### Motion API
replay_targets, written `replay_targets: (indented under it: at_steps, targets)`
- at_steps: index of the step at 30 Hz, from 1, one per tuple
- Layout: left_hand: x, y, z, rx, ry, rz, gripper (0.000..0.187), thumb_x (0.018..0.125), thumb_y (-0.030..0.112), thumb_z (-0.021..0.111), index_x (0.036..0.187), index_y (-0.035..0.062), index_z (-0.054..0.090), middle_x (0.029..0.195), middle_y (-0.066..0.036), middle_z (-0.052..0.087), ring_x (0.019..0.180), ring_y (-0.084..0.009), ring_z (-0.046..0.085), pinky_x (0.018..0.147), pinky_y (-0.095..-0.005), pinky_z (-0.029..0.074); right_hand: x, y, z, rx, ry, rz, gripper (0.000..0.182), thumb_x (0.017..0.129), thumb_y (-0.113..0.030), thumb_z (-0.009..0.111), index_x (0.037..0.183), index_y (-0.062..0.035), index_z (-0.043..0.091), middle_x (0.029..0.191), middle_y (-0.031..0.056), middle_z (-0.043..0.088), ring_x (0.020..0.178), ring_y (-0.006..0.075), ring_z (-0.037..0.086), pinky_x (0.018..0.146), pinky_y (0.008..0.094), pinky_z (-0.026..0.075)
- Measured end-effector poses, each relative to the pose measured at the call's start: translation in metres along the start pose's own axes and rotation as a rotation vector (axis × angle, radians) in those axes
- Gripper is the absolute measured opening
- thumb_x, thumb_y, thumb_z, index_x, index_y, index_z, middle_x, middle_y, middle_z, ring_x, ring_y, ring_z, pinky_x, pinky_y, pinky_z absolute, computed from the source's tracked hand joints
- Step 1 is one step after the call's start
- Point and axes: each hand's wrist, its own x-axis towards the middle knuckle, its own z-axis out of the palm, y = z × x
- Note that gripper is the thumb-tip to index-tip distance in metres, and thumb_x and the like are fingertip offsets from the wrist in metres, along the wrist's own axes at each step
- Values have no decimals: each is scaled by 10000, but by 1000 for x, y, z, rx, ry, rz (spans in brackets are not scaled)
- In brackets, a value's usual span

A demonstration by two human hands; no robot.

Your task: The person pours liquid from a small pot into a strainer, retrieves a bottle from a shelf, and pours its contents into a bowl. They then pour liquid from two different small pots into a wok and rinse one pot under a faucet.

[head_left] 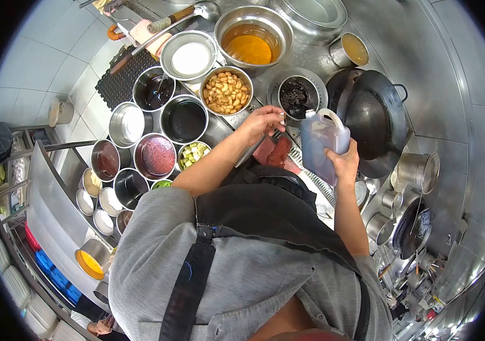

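Note:
My right hand [343, 162] is wrapped round the side of a translucent plastic jug [325, 149] with a dark liquid inside. The jug's neck [310, 113] is at the near rim of a metal pot holding a dark, lumpy mixture [296, 98]. Whether liquid is flowing is hard to see. To the left of the jug, my left hand [262, 123] has its fingers curled together. A small white bit shows at its fingertips, too small to name. Red cloths [273, 150] lie below the left hand.
A bowl of peeled cloves or nuts [227, 91] and pots of dark liquid [184, 118] stand to the left. Behind are a basin of amber liquid [251, 46] and a ladle [205, 11]. A black wok [370, 122] sits right of the jug, beside the steel wall.

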Motion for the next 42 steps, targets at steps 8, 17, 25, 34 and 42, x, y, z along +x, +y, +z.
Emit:
replay_targets:
  at_steps: [8,17,25,34,42]
  targets:
    - [2,-1,0,-11,19,12,260,861,153,635,1077,43,542,890,-44,620,723,-130,646,495,-204,417,1,0,-1,9,-14,6,743,563,-229,794,1188,39,496,1050,249,626,990,375,612,881,410,460]
    - [2,-2,-2,-2,50,47,262,866,134,625,1109,76,547,886,-40,615,720,-121,647,495,-205,408,1,-4,-2,16,-7,-5,731,551,-231,798,1165,38,507,1033,249,630,980,375,614,866,417,463]
    - [2,-4,-3,-34,59,88,259,857,125,633,1094,72,543,910,-38,613,767,-150,645,552,-219,418,1,-1,-1,-4,-9,-12,717,551,-238,799,1152,31,515,1027,255,632,975,389,613,857,429,466]
    - [5,-9,-5,17,74,102,256,860,115,648,1087,66,541,903,-39,624,771,-150,642,549,-219,419,-1,-3,-2,28,5,-1,714,553,-237,798,1154,30,519,1021,245,637,967,376,622,859,415,471]
    - [7,-12,-6,45,105,127,271,857,84,647,1100,56,528,911,-48,622,799,-157,640,562,-217,420,-7,-1,-5,123,41,8,749,550,-224,805,1196,15,510,1044,228,638,985,348,622,882,398,464]
